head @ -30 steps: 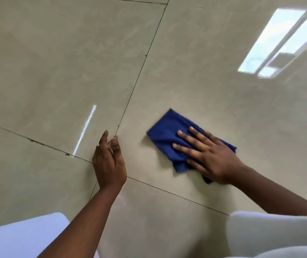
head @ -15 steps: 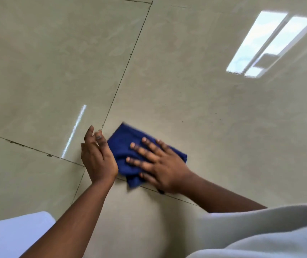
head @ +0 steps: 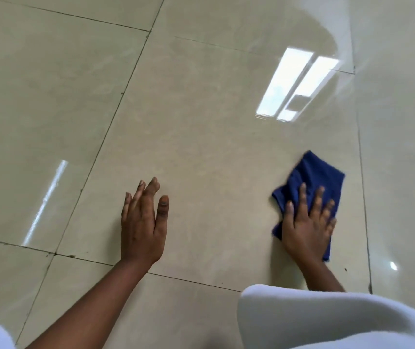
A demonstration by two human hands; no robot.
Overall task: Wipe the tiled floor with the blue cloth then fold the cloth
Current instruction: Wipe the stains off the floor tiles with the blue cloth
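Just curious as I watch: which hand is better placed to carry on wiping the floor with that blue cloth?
The right hand. It lies flat on the blue cloth, fingers spread, pressing it to the tiled floor. The left hand rests on bare tile, well apart from the cloth, seemingly as a brace.

Blue cloth [head: 312, 177] now far rightward

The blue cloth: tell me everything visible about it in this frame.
The dark blue fabric cloth looks soft and thin, loosely bunched rather than neatly folded, with one corner pointing away from the person. It lies flat on the glossy beige tiled floor, near a grout line to its right. The right hand presses on its near half with fingers spread, covering part of it. The left hand is well apart from it.
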